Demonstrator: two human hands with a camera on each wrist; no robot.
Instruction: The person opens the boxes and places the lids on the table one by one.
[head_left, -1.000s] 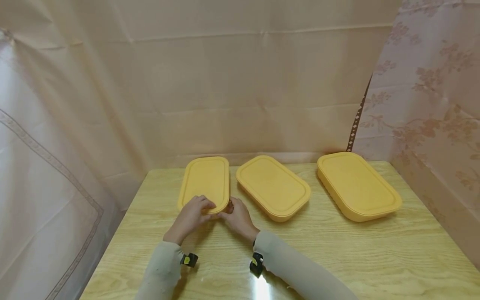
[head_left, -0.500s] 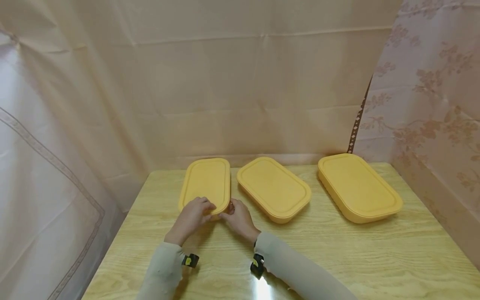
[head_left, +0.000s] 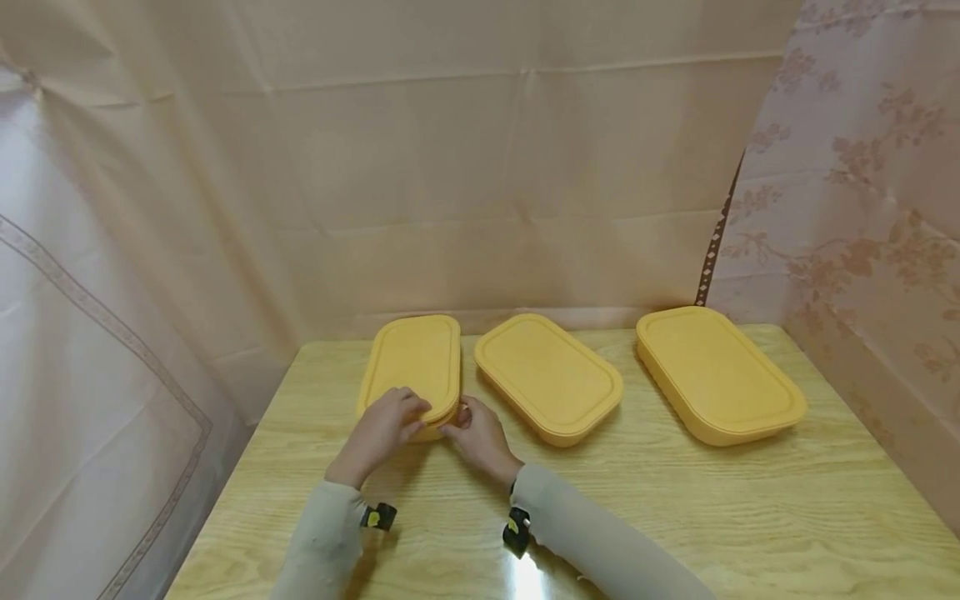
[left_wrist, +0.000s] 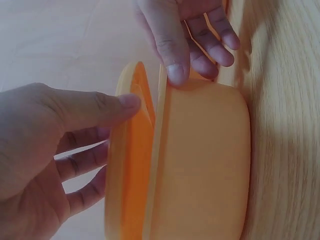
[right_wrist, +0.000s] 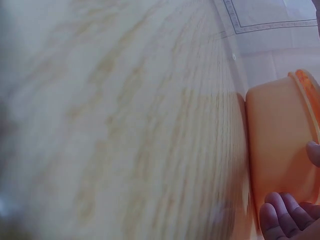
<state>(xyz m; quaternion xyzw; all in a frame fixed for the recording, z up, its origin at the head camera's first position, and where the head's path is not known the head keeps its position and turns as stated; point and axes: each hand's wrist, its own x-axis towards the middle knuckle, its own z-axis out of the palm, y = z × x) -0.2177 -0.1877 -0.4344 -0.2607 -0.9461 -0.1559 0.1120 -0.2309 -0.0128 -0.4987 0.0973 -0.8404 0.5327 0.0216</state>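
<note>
A yellow lidded box stands at the left of the table, its lid [head_left: 416, 358] raised along the near edge. My left hand [head_left: 381, 429] pinches that edge, thumb at the rim and fingers over the top. In the left wrist view a gap shows between the lid [left_wrist: 116, 200] and the box body [left_wrist: 205, 160]. My right hand [head_left: 482, 442] holds the box's near right corner, its thumb [left_wrist: 176, 65] against the rim and its fingers by the side wall. The right wrist view shows those fingers [right_wrist: 282, 212] beside the box body [right_wrist: 280, 135]. The inside of the box is hidden.
A second yellow lidded box [head_left: 547, 375] lies angled just right of the hands, and a third [head_left: 720, 371] stands farther right. All are on a wood-grain table [head_left: 675, 517]. A beige curtain [head_left: 480, 183] hangs along the table's back edge.
The near edge of the left box's lid has come up off the body, lifted by my left hand. My right hand has stayed at the corner.
</note>
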